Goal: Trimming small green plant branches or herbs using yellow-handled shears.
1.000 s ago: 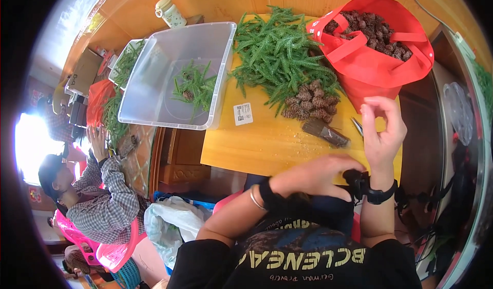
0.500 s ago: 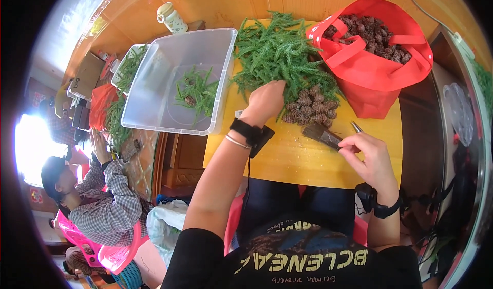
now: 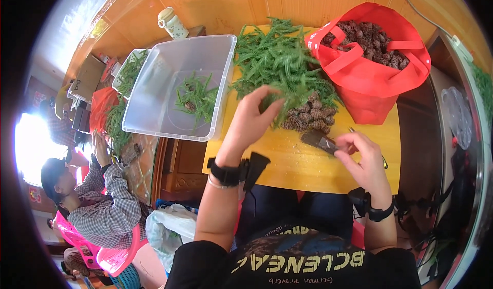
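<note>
My left hand (image 3: 252, 118) is raised over the left part of the yellow board, thumb and fingers closing on a blurred green artificial pine sprig (image 3: 294, 97). Behind it spreads a heap of similar green sprigs (image 3: 275, 52). A small pile of brown pine cones (image 3: 312, 115) lies in front of the heap. My right hand (image 3: 362, 158) pinches the near end of a dark, flat, brush-like bundle (image 3: 316, 139) beside the cones. Partly hidden under that hand is a slim tool with a yellow and black end (image 3: 385, 161).
A clear plastic bin (image 3: 159, 88) with a few sprigs and cones stands left of the board (image 3: 287, 178). At right, a red bag (image 3: 367, 101) is full of pine cones. A bottle (image 3: 173, 24) stands behind the bin. Another person (image 3: 105, 207) sits at far left.
My left hand has drawn back from the heap toward me, lifting a sprig. My right hand stays by the brush-like bundle, slightly shifted, and more of the yellow and black tool end shows.
</note>
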A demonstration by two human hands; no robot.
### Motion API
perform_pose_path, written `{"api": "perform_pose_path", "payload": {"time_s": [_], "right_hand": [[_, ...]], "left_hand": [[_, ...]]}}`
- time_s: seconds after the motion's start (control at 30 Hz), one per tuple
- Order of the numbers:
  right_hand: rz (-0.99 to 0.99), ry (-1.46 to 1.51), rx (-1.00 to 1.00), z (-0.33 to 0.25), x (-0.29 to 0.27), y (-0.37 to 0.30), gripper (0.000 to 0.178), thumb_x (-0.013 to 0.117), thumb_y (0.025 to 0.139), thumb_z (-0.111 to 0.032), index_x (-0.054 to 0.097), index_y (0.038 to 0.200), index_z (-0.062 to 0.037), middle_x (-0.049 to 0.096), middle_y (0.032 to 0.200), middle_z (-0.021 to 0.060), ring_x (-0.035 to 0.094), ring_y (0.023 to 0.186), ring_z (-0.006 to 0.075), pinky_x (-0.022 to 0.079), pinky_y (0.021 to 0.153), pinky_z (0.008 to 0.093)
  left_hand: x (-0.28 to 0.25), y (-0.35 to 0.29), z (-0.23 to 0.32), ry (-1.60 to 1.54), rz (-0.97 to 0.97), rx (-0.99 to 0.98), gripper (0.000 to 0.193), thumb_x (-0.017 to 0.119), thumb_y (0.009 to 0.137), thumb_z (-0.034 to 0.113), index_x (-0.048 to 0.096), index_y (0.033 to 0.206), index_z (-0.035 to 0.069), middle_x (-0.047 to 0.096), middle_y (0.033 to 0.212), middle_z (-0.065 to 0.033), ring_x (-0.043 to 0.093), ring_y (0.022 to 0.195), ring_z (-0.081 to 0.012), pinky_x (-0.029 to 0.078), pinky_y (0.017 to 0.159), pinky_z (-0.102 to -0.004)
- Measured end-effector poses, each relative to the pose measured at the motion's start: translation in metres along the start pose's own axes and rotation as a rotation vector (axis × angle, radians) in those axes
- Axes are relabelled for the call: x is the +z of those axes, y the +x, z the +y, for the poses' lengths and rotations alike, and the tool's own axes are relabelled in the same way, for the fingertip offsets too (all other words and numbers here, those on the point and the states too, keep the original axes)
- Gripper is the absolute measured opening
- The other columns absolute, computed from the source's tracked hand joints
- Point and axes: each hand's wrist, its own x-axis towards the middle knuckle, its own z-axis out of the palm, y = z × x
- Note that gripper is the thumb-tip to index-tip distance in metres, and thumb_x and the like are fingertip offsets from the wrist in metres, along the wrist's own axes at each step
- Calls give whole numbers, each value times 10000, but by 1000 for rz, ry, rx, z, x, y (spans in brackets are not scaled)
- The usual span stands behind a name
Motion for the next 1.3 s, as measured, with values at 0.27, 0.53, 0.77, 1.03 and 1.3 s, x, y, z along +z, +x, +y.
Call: {"api": "perform_pose_path", "payload": {"time_s": [0.27,0.53,0.77,1.03,1.3], "right_hand": [[-2,338,47,-16,21,19,520,587,817,-9,393,1299,-16,564,1007,69,571,813,129,465,710,241],[-57,642,305,-18,20,15,422,519,879,-35,419,1288,-12,539,913,30,540,780,76,481,685,212],[-60,742,267,-10,19,12,392,487,916,-101,418,1282,20,529,893,23,533,807,75,503,698,228],[-36,773,256,-13,22,8,382,486,901,-65,428,1268,19,468,833,-7,509,794,61,506,709,226],[34,727,249,-15,23,7,344,469,894,-12,444,1236,15,456,802,-7,506,731,62,488,679,214]], "left_hand": [[30,-51,-4,-644,-226,-208,204,477,945,212,549,998,29,548,780,9,440,642,-31,333,540,-165],[33,-63,-9,-994,-315,-341,285,417,970,210,515,1169,31,565,879,-6,444,663,-34,317,521,-169],[35,-69,-11,-908,-238,-397,270,432,958,197,521,1138,17,577,891,-22,444,634,-51,327,518,-168],[43,-70,-13,-523,-98,-260,319,591,873,146,511,1148,5,563,924,-21,507,754,-78,406,601,-195],[49,-79,4,264,384,572,620,797,634,219,494,1136,19,480,1159,-151,451,1113,-334,362,951,-411]]}}
